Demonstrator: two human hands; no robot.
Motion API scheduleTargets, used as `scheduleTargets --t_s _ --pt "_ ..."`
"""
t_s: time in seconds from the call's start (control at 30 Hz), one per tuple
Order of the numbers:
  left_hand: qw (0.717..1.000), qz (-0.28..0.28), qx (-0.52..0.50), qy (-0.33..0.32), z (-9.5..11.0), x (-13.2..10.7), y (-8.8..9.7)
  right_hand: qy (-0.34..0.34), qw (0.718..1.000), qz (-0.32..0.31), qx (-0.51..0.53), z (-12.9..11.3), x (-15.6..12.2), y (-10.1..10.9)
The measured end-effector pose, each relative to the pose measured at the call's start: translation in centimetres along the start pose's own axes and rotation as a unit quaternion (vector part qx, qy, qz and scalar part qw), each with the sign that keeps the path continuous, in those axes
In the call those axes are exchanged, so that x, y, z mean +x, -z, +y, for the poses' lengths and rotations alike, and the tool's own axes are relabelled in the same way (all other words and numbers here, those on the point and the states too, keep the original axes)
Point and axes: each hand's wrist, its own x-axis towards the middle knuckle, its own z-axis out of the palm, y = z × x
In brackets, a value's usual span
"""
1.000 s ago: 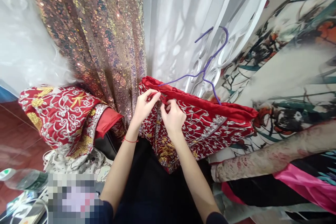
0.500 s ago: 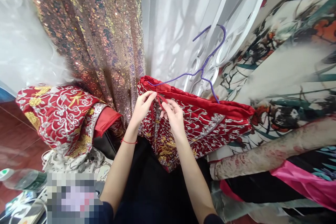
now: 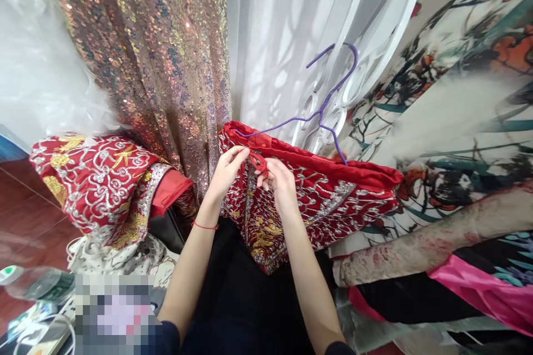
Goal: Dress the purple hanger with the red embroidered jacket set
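A looped red cord [image 3: 259, 163] is pinched between the fingers of both hands, in front of a red embroidered skirt [image 3: 333, 188]. My left hand [image 3: 229, 169] closes on the cord's left side. Fingers of my right hand [image 3: 281, 183] are bent around its right end, some of them hidden behind it. Silver and gold patterns cover the skirt, which lies across my lap with its plain red waistband uppermost. A purple hanger [image 3: 320, 113] sits inside the waistband, its hook pointing up.
Another red embroidered garment [image 3: 95, 183] lies folded at the left, above a plastic bottle [image 3: 37, 283] and white cables. A sequined cloth [image 3: 166, 55] and a white curtain [image 3: 270, 39] hang ahead. Floral fabric [image 3: 445, 94] and a pink satin cloth [image 3: 478, 288] fill the right side.
My right hand has shifted slightly to the right. The red cord between my hands now shows as a wider open loop. The skirt and hanger stay in place.
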Motion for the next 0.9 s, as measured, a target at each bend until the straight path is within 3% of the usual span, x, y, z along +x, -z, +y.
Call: scheduleTargets --t_s 0.1,0.17,0.27,0.37,0.47,0.63,0.73,0.9 --pt "1.0 0.003 0.001 0.005 0.1 0.0 0.0 0.078 0.992 0.03 -0.098 -0.2 -0.4 0.0" --pt "1.0 0.001 -0.004 0.006 0.2 -0.1 -0.1 0.14 0.968 0.041 -0.203 -0.3 -0.7 0.0" --pt "1.0 -0.01 -0.012 0.007 0.3 -0.2 -0.1 0.229 0.894 0.068 -0.38 -0.4 -0.7 -0.1" --pt "1.0 -0.013 -0.005 -0.002 0.3 -0.3 -0.1 0.292 0.816 0.121 -0.484 -0.3 -0.4 -0.5" --pt "1.0 -0.014 0.014 -0.012 0.4 -0.4 0.0 0.322 0.781 0.148 -0.514 -0.5 -0.3 -1.1" --pt "0.998 -0.014 0.047 -0.032 0.6 -0.3 -0.1 0.318 0.834 0.104 -0.438 -1.2 -1.0 -1.4" --pt "0.997 -0.018 0.063 -0.037 0.7 -0.4 -0.4 0.267 0.864 0.075 -0.42 -1.4 -1.4 -1.1" --pt "0.996 -0.039 0.069 -0.033 0.7 -0.7 -0.8 0.149 0.946 0.002 -0.289 -0.8 -1.0 -0.3"
